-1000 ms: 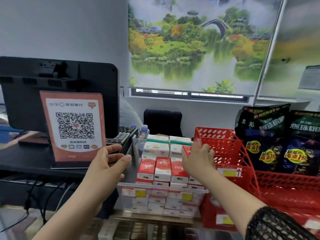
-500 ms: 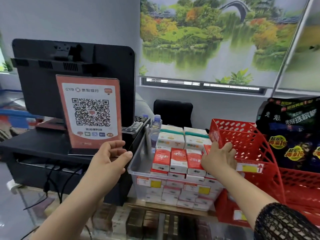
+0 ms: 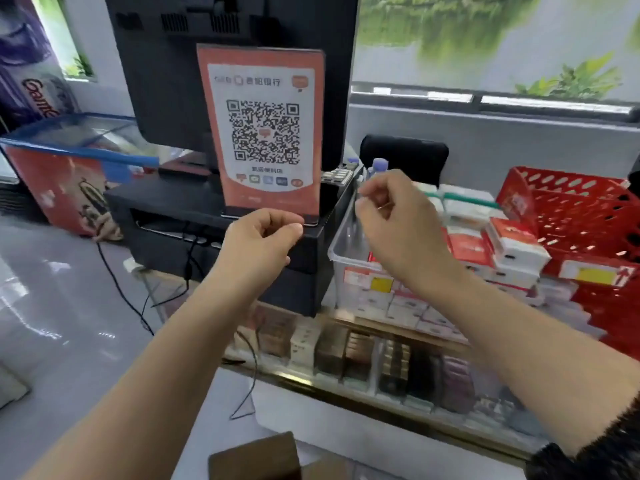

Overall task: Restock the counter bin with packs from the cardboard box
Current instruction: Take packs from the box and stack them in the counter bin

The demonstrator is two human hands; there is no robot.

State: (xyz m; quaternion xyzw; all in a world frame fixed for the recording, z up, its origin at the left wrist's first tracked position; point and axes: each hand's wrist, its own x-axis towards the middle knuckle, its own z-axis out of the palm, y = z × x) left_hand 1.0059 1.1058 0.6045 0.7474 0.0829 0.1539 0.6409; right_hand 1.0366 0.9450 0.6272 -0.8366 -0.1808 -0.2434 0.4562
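Cardboard of the one box [image 3: 256,457] shows only as a corner, nearest of all, well in front of the bin [image 3: 348,237] and below it. Two hands are raised: the left hand [image 3: 259,244] just left of the bin, the right hand [image 3: 398,220] over its left end, both with fingers curled in and nothing held. Inside, packs [image 3: 512,247] rise past the rim toward the bin's right, two red-topped ones plainly countable, the rest hidden. Its left end looks lower, so restocking seems well along but unfinished. One red basket [image 3: 571,216] stands just right of the bin.
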